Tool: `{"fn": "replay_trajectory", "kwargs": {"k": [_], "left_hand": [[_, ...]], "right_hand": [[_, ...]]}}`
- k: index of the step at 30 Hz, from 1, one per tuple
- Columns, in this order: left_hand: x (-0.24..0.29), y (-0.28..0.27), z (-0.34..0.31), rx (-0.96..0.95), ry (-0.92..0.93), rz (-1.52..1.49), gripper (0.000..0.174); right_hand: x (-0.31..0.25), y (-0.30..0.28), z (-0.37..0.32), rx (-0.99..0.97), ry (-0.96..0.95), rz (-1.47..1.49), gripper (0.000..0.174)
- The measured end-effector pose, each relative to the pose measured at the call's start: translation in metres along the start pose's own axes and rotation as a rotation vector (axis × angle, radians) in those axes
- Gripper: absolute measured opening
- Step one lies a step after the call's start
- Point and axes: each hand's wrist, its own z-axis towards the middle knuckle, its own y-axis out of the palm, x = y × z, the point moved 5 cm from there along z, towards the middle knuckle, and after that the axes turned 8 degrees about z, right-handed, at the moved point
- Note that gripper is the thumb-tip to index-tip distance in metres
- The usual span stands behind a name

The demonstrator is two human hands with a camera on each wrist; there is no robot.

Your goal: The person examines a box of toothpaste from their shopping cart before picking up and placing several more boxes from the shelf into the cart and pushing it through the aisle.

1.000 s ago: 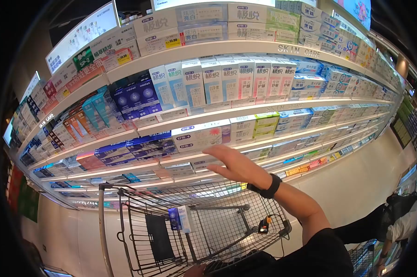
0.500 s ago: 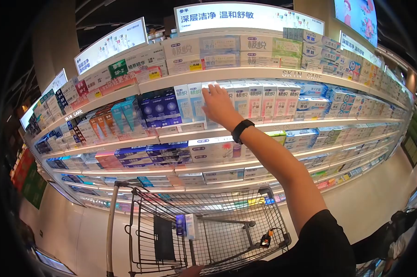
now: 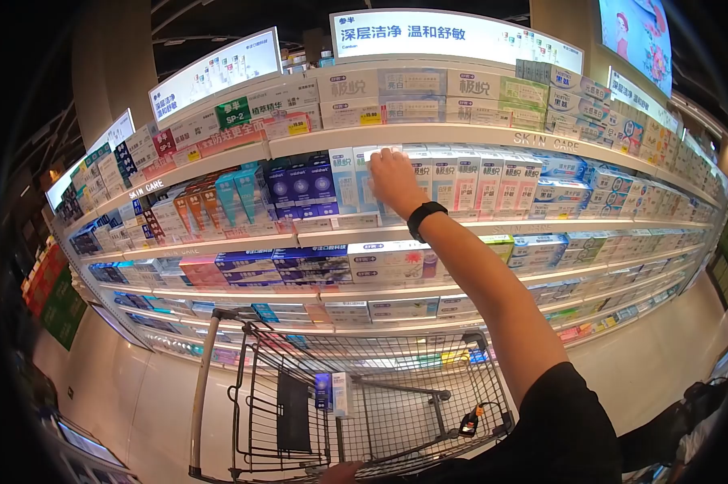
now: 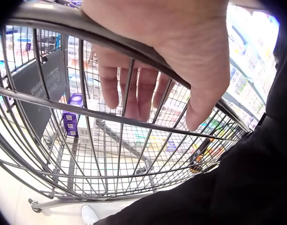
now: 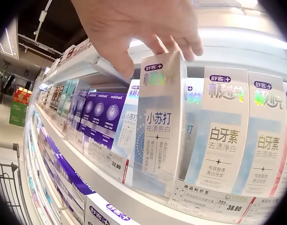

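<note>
On the second shelf, my right hand (image 3: 396,184) grips the top of a white and pale blue toothpaste box (image 5: 160,126). In the right wrist view the thumb is at its left side and the fingers reach over and behind its top. The box stands forward of its neighbours, its base by the price strip. My left hand (image 4: 167,37) holds the shopping cart's rim (image 4: 129,44), thumb outside and fingers hanging inside the basket. In the cart lie a purple box (image 3: 323,390) and a white box (image 3: 342,394), side by side.
More white toothpaste boxes (image 5: 223,131) stand to the right, with purple boxes (image 5: 101,112) to the left. A shelf edge (image 3: 541,141) runs above the hand. A small dark item with an orange part (image 3: 470,421) sits at the cart's right end. Another person (image 3: 694,411) is at lower right.
My right hand has risen from above the cart to the second shelf and taken hold of a toothpaste box's top. The head view has tilted up. My left hand stays by the cart.
</note>
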Motion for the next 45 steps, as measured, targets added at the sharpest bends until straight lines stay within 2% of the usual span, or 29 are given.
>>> {"fn": "replay_trajectory", "kwargs": {"k": [5, 12, 18, 21, 27, 30, 33, 34, 36, 39, 41, 42, 43, 44, 45], "left_hand": [[-0.016, 0.019, 0.000, 0.031, -0.014, 0.008, 0.051], [-0.002, 0.005, -0.003, 0.034, 0.003, 0.025, 0.050], [0.007, -0.008, -0.002, -0.064, -0.031, 0.048, 0.052], [0.000, 0.001, -0.003, -0.025, -0.028, 0.021, 0.053], [0.004, 0.001, 0.001, -0.156, -0.072, 0.078, 0.054], [-0.006, 0.005, 0.013, -0.402, -0.080, 0.075, 0.064], [0.007, -0.006, 0.010, -0.461, -0.142, 0.034, 0.074], [0.007, -0.003, 0.010, -0.355, -0.107, 0.044, 0.069], [0.002, 0.005, 0.002, -0.139, -0.039, 0.061, 0.058], [0.016, -0.012, -0.001, -0.142, 0.018, 0.048, 0.062], [0.018, -0.025, 0.006, -0.020, 0.044, 0.006, 0.065], [0.020, -0.032, 0.009, 0.041, 0.053, -0.020, 0.067], [0.025, -0.052, 0.018, 0.066, 0.033, -0.091, 0.080], [0.036, -0.075, 0.022, 0.238, 0.063, -0.158, 0.085], [0.046, -0.096, 0.027, 0.412, 0.100, -0.181, 0.083]], "right_hand": [[-0.011, -0.009, 0.004, 0.084, 0.139, 0.196, 0.045], [-0.007, -0.001, 0.000, 0.260, 0.355, 0.356, 0.050], [0.014, -0.001, -0.013, 0.436, 0.482, 0.562, 0.046], [0.014, -0.012, -0.017, 0.548, 0.492, 0.599, 0.043], [0.004, -0.025, -0.028, 0.673, 0.481, 0.657, 0.041], [0.003, -0.031, -0.034, 0.691, 0.500, 0.705, 0.042], [-0.001, -0.041, -0.043, 0.779, 0.434, 0.761, 0.042], [-0.003, -0.047, -0.047, 0.839, 0.409, 0.746, 0.042], [-0.010, -0.058, -0.058, 0.827, 0.374, 0.814, 0.043], [-0.021, -0.079, -0.084, 0.770, 0.276, 0.944, 0.041], [-0.031, -0.088, -0.106, 0.720, 0.201, 1.038, 0.041], [-0.036, -0.090, -0.118, 0.596, 0.244, 1.087, 0.040], [-0.041, -0.091, -0.135, 0.468, 0.290, 1.136, 0.040], [-0.045, -0.088, -0.152, 0.338, 0.333, 1.183, 0.040], [-0.052, -0.085, -0.170, 0.271, 0.325, 1.239, 0.040]]}}
